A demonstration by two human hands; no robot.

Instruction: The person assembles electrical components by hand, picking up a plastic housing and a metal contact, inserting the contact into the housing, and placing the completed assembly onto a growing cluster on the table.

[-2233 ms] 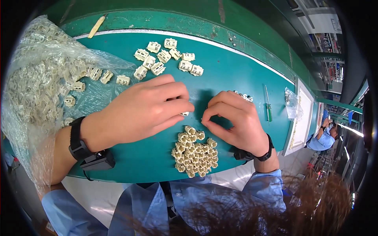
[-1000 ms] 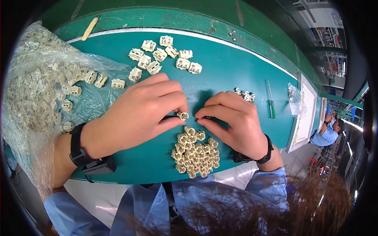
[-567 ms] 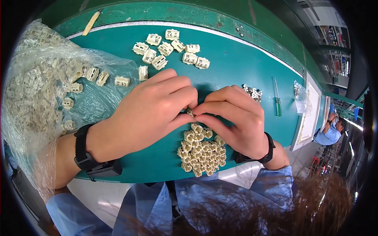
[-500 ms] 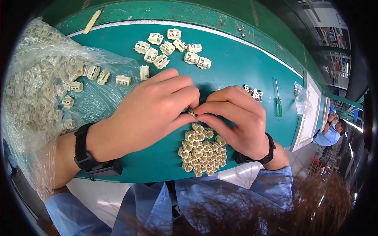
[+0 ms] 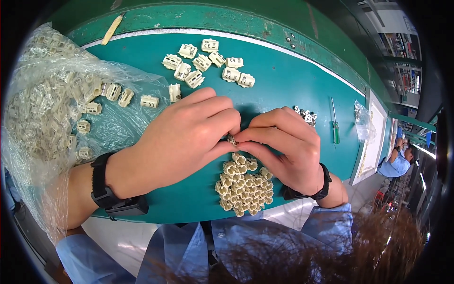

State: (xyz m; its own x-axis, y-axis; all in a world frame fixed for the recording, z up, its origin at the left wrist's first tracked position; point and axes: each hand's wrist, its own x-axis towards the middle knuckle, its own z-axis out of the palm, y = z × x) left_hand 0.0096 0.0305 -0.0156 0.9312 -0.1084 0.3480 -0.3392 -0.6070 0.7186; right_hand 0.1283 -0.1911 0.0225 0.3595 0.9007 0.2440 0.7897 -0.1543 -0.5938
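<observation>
Over the middle of the bench my left hand point(image 5: 189, 135) and my right hand point(image 5: 286, 146) meet, thumbs and forefingers pinched together. Between the fingertips shows a small pale part point(image 5: 231, 140), mostly hidden, so its exact kind is unclear. Just below the hands stands a tight cluster of cream plastic sockets point(image 5: 245, 187), open round ends up. Beyond them, several cream plastic housings point(image 5: 202, 62) with dark printing lie loosely on the green mat point(image 5: 279, 71). Right of my right hand sits a small pile of shiny metal pieces point(image 5: 306, 115).
A big clear plastic bag point(image 5: 42, 99) full of cream housings covers the left side. A green-handled screwdriver point(image 5: 335, 128) and a small clear bag point(image 5: 362, 120) lie at right. A yellowish stick point(image 5: 112, 29) rests by the far edge. Another person point(image 5: 400, 162) sits far right.
The whole view has shifted slightly, so the bench appears a little lower. Both hands stay together over the same spot, with the small part turned slightly between the fingertips.
</observation>
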